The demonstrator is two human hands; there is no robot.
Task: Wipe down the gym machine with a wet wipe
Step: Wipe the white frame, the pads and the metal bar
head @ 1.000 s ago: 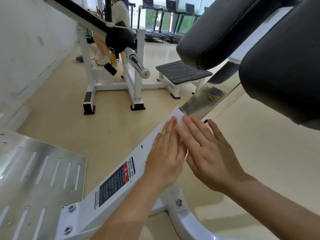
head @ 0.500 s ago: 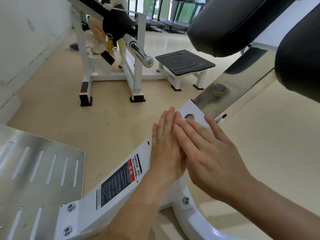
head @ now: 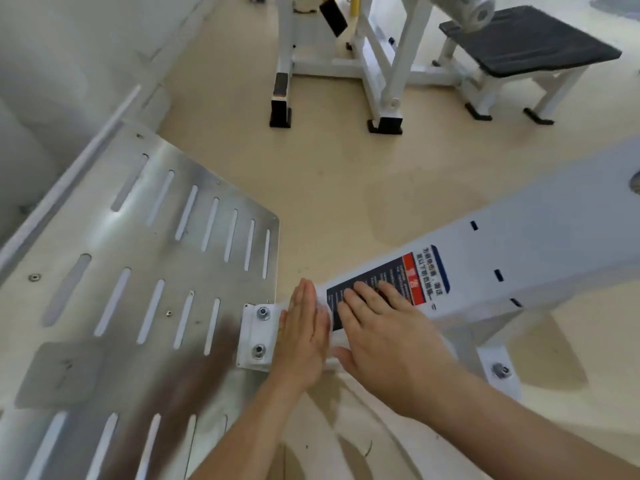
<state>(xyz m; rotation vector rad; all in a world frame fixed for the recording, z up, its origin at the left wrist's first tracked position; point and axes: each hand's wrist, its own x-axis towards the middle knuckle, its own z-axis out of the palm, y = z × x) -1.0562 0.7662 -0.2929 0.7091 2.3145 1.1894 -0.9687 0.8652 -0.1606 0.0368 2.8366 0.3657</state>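
Left hand [head: 304, 337] lies flat, fingers straight and together, pressed against the near-left side of the gym machine's white beam [head: 540, 244], at its lower end. It curls round nothing. Fingertips point away from me, and the heel of the palm sits just beside the bolted bracket [head: 258, 336].

Right hand [head: 384, 334] is also flat, with fingers a little spread, palm down on the beam's top face. It grips nothing. Its fingertips cover the near part of the warning label [head: 398, 275], which is dark with a red band and white print.

Wet wipe: I cannot pick it out with certainty. A pale strip [head: 322, 306] shows between the two hands at the beam's edge. It is white on white paint, so I cannot tell whether it is cloth or metal.

Bracket carries two bolts, one above the other, and touches the right edge of the slotted metal footplate [head: 156, 254]. The footplate tilts up to the left, with a dark blurred patch near its lower edge.

Beam rises toward the right edge of view and has small dark slots along its side.

Far side of the tan floor [head: 346, 168]: a second white machine frame [head: 381, 64] on black feet, with a black step platform [head: 530, 39] to its right. A pale wall [head: 52, 46] is on the left.
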